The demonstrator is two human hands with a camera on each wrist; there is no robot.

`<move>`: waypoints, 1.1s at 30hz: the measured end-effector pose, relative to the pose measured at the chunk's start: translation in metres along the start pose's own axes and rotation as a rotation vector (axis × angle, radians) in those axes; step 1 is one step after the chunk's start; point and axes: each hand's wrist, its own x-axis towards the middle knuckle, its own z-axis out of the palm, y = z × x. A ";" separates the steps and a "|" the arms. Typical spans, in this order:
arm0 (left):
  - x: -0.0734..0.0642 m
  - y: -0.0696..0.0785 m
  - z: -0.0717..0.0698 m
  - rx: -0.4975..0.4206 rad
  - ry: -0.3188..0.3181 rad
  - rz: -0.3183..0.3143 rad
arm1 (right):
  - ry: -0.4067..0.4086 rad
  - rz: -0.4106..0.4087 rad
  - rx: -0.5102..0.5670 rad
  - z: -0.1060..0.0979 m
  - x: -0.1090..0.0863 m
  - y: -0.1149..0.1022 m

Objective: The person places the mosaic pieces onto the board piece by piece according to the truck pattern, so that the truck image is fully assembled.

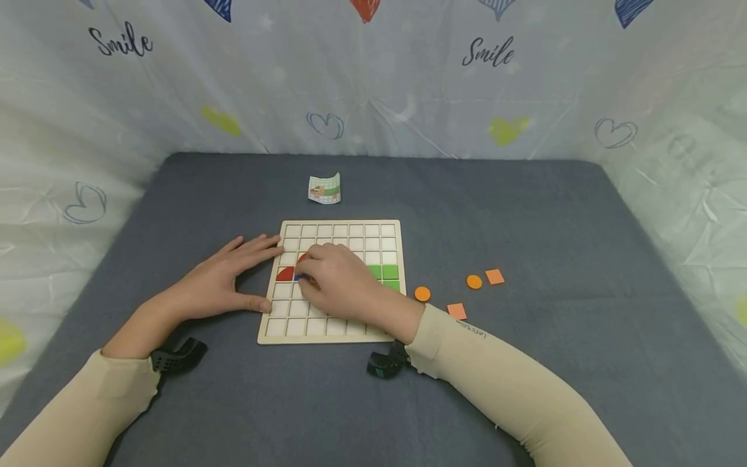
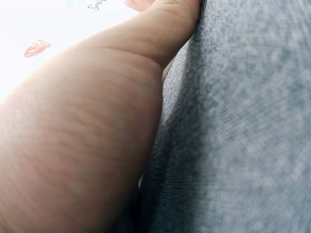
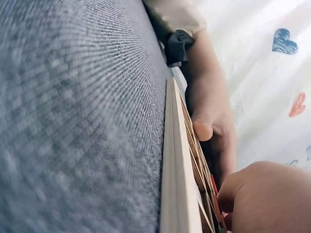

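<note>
A pale wooden grid board [image 1: 315, 340] lies on the table with square cells. My left hand [image 1: 218, 279] spreads along its left side, fingers straight at the edge and thumb on the lower left rim. Over the middle of the board, my right hand [image 1: 341, 279] pinches a small blue piece [image 1: 299, 277], mostly hidden under the fingertips. A red rounded piece [image 1: 284, 274] fills a cell just left of those fingertips, and another red piece [image 1: 302, 257] peeks out above them. Green squares [image 1: 382, 272] sit in cells near the right edge, partly covered by the right hand.
Right of the board lie two orange discs [image 1: 474, 282] and two orange squares [image 1: 495, 277]. A small curled picture card [image 1: 324, 189] rests beyond the board. Black wrist devices [image 1: 177, 357] are on both arms. A printed white curtain [image 1: 373, 84] hangs behind the dark grey table [image 1: 554, 214].
</note>
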 end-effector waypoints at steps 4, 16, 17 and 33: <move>0.001 0.001 -0.001 -0.002 -0.011 0.000 | 0.004 -0.007 -0.006 0.000 -0.002 0.001; 0.003 0.002 0.000 0.001 -0.010 -0.026 | 0.040 -0.028 -0.001 -0.002 -0.008 0.003; 0.004 0.002 -0.001 0.001 -0.014 -0.022 | 0.039 -0.022 -0.003 -0.003 -0.010 0.003; 0.003 -0.001 0.002 0.006 -0.011 -0.051 | 0.019 0.003 0.041 -0.026 -0.038 -0.004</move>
